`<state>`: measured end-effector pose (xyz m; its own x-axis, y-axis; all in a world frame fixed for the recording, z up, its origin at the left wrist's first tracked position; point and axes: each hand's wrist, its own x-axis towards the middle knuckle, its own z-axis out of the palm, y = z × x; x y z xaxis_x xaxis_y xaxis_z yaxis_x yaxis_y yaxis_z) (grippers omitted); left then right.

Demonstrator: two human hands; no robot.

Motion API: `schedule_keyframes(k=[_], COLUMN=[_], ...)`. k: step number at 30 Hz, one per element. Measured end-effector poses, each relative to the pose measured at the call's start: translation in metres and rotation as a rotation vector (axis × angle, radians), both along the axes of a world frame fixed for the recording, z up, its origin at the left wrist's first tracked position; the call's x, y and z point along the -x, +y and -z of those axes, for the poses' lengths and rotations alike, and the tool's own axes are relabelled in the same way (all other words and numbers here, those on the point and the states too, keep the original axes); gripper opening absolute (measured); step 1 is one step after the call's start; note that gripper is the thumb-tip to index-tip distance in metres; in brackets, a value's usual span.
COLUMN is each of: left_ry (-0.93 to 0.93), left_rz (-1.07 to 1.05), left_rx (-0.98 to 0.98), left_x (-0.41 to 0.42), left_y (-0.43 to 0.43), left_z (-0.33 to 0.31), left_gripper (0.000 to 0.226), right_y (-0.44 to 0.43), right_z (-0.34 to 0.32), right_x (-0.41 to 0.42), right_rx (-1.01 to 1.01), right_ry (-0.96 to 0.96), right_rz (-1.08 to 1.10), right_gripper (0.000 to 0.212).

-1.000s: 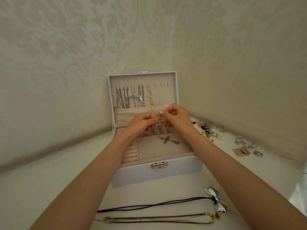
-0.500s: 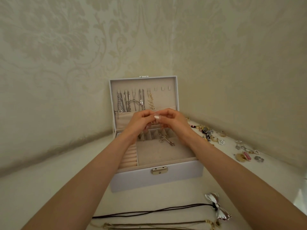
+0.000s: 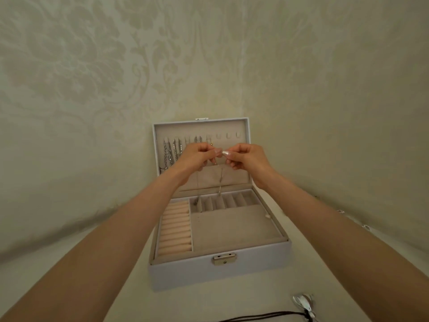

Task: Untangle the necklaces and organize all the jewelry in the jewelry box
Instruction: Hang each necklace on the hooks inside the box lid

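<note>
1. left grip (image 3: 197, 156) and right grip (image 3: 249, 159): fingertips nearly touching, both pinching thin necklace (image 3: 220, 185), held up in front of lid (image 3: 202, 130).
2. necklace dangles above rear compartments of open jewelry box (image 3: 185, 275).
3. jewelry box sits on tabletop (image 3: 69, 263).
</note>
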<state>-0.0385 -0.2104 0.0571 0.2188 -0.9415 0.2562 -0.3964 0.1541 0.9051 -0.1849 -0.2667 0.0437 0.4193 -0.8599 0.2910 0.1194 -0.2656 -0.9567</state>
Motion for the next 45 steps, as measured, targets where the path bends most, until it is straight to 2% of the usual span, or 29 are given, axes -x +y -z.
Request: schedule_keyframes(k=[8, 14, 19, 23, 29, 32, 40, 45], left_ry=[0.025, 0.09, -0.059, -0.241, -0.361, -0.377, -0.436, -0.385], left_rz=[-0.06, -0.14, -0.311, -0.514, -0.681, -0.692, -0.701, -0.617], left_rx=[0.066, 0.145, 0.247, 0.267, 0.247, 0.207, 0.097, 0.164], left_x=[-0.004, -0.004, 0.0, 0.006, 0.011, 0.011, 0.015, 0.014], left_y=[-0.019, -0.029, -0.044, -0.05, -0.059, -0.062, -0.053, -0.043], left_z=[-0.002, -0.005, -0.001, -0.006, -0.007, -0.008, -0.004, 0.002], left_gripper=[0.008, 0.013, 0.007, 0.013, 0.02, 0.02, 0.021, 0.016], right_y=[-0.017, -0.025, -0.032, -0.036, -0.045, -0.046, -0.048, -0.037], right_z=[-0.013, -0.017, -0.018, -0.018, -0.02, -0.023, -0.014, -0.007], right_x=[-0.009, -0.017, -0.025, -0.037, -0.052, -0.056, -0.053, -0.039], right_rx=[-0.131, 0.025, 0.098, 0.094, 0.138, 0.12, 0.0, -0.038], right_ry=[-0.043, 0.083, 0.086, 0.054, 0.061, 0.087, 0.149, 0.091], right_rz=[0.001, 0.129, 0.258, 0.338, 0.476, 0.523, 0.489, 0.349], right_gripper=[0.013, 0.017, 0.022, 0.023, 0.029, 0.029, 0.028, 0.024])
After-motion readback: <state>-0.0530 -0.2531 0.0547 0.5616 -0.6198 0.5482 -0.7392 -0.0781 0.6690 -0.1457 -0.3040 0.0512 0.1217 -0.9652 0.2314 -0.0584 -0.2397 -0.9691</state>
